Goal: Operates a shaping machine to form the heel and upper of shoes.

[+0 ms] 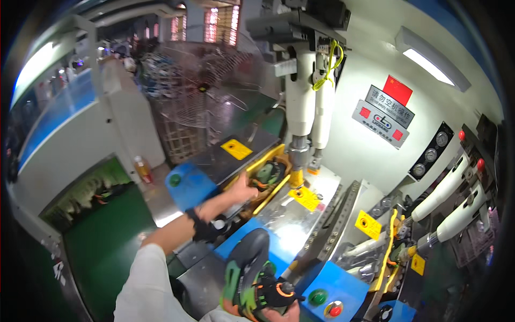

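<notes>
At the lower middle, my right hand (287, 313) grips a black, green and orange shoe (249, 287) by its end with the orange-edged opening. The dark grey end of that shoe points up and away from me. My left arm, with a black wrist strap, stretches forward to the left press station. There my left hand (241, 189) has its fingers apart, beside a second dark shoe (270, 173) with green and orange parts. That shoe sits between yellow pads (263, 161) in the station. Whether my fingertips touch it I cannot tell.
White press cylinders (300, 96) hang above the left station; others (445, 198) lean over a right station holding another shoe (397, 253). A blue panel (335, 290) carries green and red buttons. A wire-guarded fan (204, 86) stands behind. A bottle (143, 169) stands at left.
</notes>
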Motion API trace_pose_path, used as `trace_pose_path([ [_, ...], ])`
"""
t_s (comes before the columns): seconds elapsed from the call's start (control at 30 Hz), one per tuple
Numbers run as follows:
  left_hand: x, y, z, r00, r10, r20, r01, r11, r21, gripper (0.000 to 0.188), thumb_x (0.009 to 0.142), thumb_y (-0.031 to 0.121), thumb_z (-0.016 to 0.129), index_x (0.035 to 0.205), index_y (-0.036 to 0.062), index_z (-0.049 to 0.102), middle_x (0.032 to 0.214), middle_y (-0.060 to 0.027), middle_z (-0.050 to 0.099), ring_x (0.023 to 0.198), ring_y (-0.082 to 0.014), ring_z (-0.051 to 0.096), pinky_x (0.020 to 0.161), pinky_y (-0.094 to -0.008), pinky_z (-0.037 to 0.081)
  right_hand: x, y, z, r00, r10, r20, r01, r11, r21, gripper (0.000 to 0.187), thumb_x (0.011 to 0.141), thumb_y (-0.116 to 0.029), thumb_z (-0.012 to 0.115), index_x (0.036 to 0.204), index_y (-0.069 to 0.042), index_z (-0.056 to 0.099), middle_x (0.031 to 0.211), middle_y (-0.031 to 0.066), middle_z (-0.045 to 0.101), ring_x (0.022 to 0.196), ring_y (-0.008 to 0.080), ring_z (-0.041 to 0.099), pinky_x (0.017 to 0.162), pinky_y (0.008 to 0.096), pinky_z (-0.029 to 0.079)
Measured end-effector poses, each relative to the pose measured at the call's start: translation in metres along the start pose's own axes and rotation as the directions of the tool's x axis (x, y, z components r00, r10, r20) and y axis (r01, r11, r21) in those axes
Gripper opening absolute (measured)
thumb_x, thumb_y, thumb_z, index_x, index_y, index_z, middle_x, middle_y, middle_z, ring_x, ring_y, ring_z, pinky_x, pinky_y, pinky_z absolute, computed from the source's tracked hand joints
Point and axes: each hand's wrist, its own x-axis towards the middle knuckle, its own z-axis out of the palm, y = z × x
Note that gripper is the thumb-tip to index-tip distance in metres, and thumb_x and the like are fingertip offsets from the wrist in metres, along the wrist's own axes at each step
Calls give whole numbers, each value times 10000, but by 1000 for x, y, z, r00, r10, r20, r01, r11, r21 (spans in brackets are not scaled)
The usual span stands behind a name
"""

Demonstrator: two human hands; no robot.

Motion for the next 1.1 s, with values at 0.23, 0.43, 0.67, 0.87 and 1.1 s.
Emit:
trace_pose_path([
  [0.23,139,-32,33,887,453,-89,-411,863,294,333,632,82,615,938,-50,606,852,-245,624,801,-406,604,720,-424,480,39,-43,36,981,60,-187,-110,956,-271,548,694,-135,710,1190,5,526,1057,105,622,954,228,601,858,357,476],
  [0.43,134,5,-62,928,-25,371,190,889,-417,495,610,-6,636,1101,2,574,1034,-104,616,898,-202,615,744,-301,499,101,-43,59,960,84,-268,-78,996,33,444,768,-105,644,1181,16,535,1061,122,620,963,244,603,884,379,470],
  [0.67,-77,-55,-196,995,42,-94,-103,423,-900,772,541,45,630,1289,-39,460,1143,-160,605,1030,-284,619,958,-408,478,282,-110,105,817,569,94,-548,714,435,264,864,-89,537,1101,25,568,1057,168,643,989,270,641,905,381,525],
  [0.87,-316,-194,-223,540,-516,-665,-46,771,-635,417,725,167,549,1098,-20,541,1079,-181,602,974,-282,617,896,-435,502,428,-130,131,892,73,-447,-247,905,-347,349,784,-119,561,1052,96,503,1000,218,606,916,331,649,793,417,539],
  [1.1,-371,-170,-163,232,-884,-406,-235,354,-905,314,864,131,520,1110,-59,561,1117,-185,558,1069,-317,523,934,-444,445,481,-33,128,877,-117,-465,-59,937,-346,201,697,-103,612,844,32,583,795,115,605,710,237,611,602,371,485],
])
